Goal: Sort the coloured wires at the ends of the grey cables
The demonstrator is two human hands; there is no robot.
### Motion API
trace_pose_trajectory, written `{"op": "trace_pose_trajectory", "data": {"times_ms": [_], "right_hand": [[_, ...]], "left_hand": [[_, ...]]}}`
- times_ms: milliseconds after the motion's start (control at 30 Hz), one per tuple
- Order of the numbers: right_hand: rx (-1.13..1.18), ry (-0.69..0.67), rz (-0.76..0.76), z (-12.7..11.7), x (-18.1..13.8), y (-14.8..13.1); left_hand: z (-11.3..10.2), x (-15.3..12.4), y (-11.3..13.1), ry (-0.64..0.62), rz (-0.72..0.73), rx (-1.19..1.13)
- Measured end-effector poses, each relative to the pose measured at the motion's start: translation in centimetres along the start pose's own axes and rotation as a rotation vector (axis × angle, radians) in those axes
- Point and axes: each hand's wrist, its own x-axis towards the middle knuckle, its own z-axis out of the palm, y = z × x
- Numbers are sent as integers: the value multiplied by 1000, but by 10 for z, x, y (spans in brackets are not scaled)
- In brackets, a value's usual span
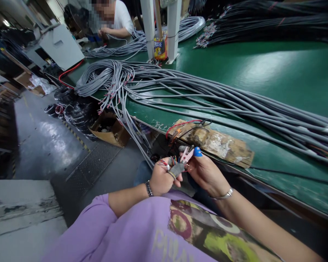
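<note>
Through the head camera I record the left hand just below the middle of the frame, fingers closed narrow about a bunch of fine coloured wires; the right hand, beside it to the right, holds a pink plier-like tool between thumb and fingers, its working end close to the left thumb; whether its jaws bite on a wire I cannot tell.

Principal hazard, in my judgement: a slip of the tool could pinch the left thumb, grey thumb cover notwithstanding; the cause would be the short gap between them. Second: the wires fan out unevenly, so a neighbouring one could be caught or nicked; crowding would be the cause.

Third: grey cables hang off the bench edge at centre, towards the left hand; if the held wires belong to one, which I cannot confirm, its weight could drag them from the grip. Fourth: a metal bangle on the right wrist, lower right of centre, could snag on the edge of the green benchtop; a careless reach would cause it.
</note>
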Motion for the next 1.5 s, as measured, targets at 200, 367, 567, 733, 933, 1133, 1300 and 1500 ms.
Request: {"op": "trace_pose_trajectory", "data": {"times_ms": [200,367,567,733,933,1133,1300,1500], "right_hand": [[33,7,38,1,-3,2],[101,-48,133,-9,-9,6],[-154,-167,242,-22,-24,9],[-428,-136,87,-16,-27,4],[-527,-140,40,-16,-25,3],[-358,-83,136,-19,-24,11],[-192,-75,184,-23,-24,14],[-11,-41,198,-24,-8,5]], "left_hand": [[-1,-1,4,-11,-35,8],[-6,-5,1,-37,-44,-2],[-15,-11,-5,-26,-33,26],[-18,-9,-11,-117,-67,85],[-20,-8,-15,-291,-185,78],[-22,-8,-15,-157,-121,13],[-22,-6,-13,-116,-84,11],[-16,-3,-5,-114,-43,-46]]}}
